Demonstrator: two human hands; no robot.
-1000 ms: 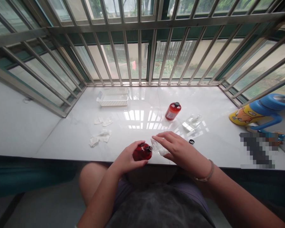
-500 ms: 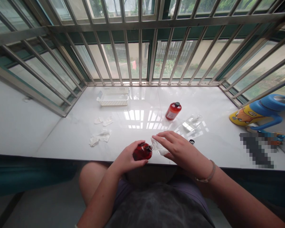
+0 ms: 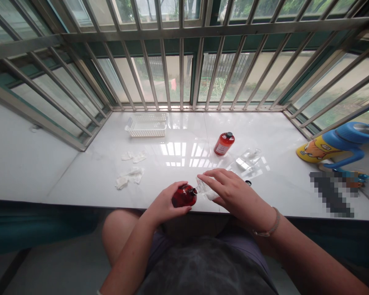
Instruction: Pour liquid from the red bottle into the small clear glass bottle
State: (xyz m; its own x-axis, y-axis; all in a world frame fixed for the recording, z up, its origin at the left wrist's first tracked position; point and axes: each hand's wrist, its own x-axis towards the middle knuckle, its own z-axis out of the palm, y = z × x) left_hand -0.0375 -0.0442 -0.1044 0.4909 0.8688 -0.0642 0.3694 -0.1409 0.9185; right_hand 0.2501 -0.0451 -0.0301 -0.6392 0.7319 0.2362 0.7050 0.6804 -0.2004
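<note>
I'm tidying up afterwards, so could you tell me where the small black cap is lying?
In the head view, the small black cap lies on the white sill, just beyond the right hand.

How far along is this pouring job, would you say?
Done: a small black cap lies loose on the sill. In hand: the left hand tips a red bottle mouth-first into a clear container that the right hand steadies. Left: a second red bottle stands capped, untouched.
</note>
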